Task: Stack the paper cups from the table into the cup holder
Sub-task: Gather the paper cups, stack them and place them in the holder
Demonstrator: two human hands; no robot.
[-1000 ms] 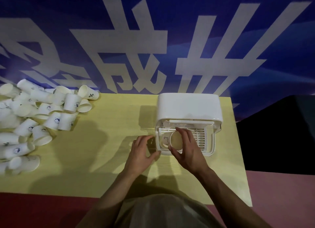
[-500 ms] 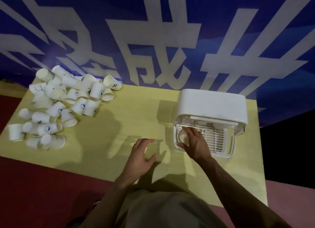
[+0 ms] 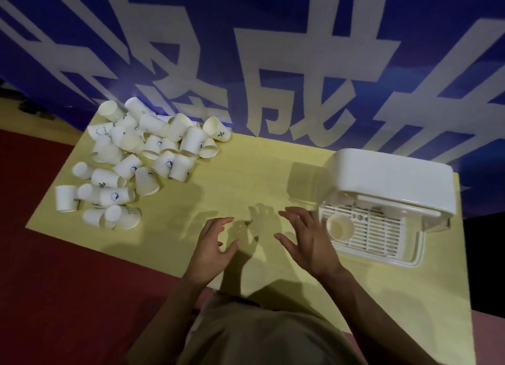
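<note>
A heap of paper cups (image 3: 142,157) is seen at ten o'clock on the yellow table (image 3: 246,179), most tipped on their sides, some touching. At six o'clock the left hand (image 3: 211,248) is held above the table, fingers spread and loosely bent, nothing in it. Just beside it, the right hand (image 3: 308,240) is likewise spread and empty (its shadow falls on the tabletop between the two). At three o'clock the white cup holder (image 3: 388,181) is set, and one cup (image 3: 338,226) is lodged mouth-up in its slatted tray (image 3: 382,235).
</note>
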